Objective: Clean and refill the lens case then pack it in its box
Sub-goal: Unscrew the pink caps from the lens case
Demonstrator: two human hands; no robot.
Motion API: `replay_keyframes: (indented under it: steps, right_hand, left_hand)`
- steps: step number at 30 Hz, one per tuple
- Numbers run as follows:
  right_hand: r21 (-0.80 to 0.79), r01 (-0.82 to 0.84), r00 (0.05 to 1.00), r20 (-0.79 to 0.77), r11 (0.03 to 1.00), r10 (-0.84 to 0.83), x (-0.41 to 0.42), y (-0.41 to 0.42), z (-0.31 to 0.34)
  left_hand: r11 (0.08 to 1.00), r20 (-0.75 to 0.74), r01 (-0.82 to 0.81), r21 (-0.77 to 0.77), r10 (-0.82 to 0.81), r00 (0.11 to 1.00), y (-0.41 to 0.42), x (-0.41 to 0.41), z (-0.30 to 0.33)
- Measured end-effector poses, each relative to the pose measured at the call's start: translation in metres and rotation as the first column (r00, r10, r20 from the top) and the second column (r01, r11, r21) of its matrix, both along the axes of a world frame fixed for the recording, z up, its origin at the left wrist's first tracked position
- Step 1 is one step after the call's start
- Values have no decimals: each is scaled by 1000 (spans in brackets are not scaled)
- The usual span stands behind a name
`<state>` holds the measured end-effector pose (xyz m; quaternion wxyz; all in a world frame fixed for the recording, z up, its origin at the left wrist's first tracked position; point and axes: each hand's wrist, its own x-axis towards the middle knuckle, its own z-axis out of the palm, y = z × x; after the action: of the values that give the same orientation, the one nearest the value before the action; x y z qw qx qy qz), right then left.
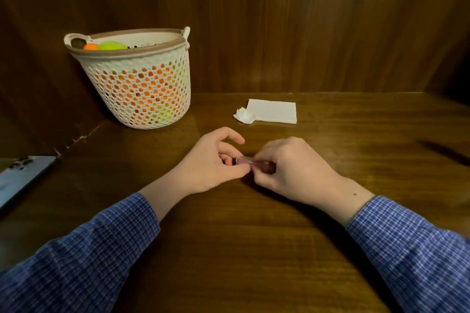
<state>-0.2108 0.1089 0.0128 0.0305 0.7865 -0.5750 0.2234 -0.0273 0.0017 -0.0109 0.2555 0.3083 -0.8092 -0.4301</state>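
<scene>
Blue-and-white checked sleeves (84, 256) enter from the bottom edge, both forearms resting on a dark glossy wooden table (241, 249). Left hand (211, 162): thumb and curled fingers pinch the pale pink end of a small, pink translucent plastic item (244, 161), index finger raised and crooked above it. Right hand (292, 168): fingers curled round the item's darker reddish end, held low over the table. Whether this is the lens case cannot be told; it is mostly covered. No legible writing anywhere.

Behind the hands lie a flat, folded white paper napkin (276, 111) and a crumpled white tissue wad (243, 116) touching its left corner. Far left stands a cream perforated plastic basket (142, 91) with a brown rim, orange and green balls inside. A pale blue smartphone (20, 178) lies at the left edge, camera side up.
</scene>
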Motion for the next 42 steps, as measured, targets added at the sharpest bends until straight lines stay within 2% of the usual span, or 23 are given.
replay_keyframes:
  steps: [4, 11, 28, 33, 36, 38, 40, 42]
  right_hand:
    - [-23, 16, 997, -73, 1000, -18, 5, 2, -1]
    - [-43, 9, 996, -87, 999, -13, 6, 5, 1]
    - [-98, 6, 996, -86, 995, -14, 7, 4, -3]
    - [-2, -65, 994, 86, 998, 65, -10, 3, 2]
    - [3, -32, 967, 254, 999, 30, -18, 1, -5]
    - [22, 23, 894, 447, 999, -31, -19, -2, -10]
    - [84, 61, 778, 621, 995, -100, -21, -8, -13]
    - [166, 82, 692, 700, 983, -176, -24, -13, -15]
  left_hand:
    - [997, -25, 13, 73, -12, 1000, 2, 1, 4]
    - [991, -16, 40, 131, -38, 999, -1, 4, 6]
    - [985, 31, 28, 169, -34, 999, -5, 6, 9]
    - [991, 73, 54, 126, -64, 995, -7, 9, 11]
    - [992, 117, 100, 84, -109, 987, -7, 9, 11]
    - [990, 146, 126, 61, -133, 980, -7, 9, 11]
    - [988, 174, 146, 49, -153, 973, -7, 8, 11]
    - [986, 195, 164, 39, -168, 966, -6, 8, 10]
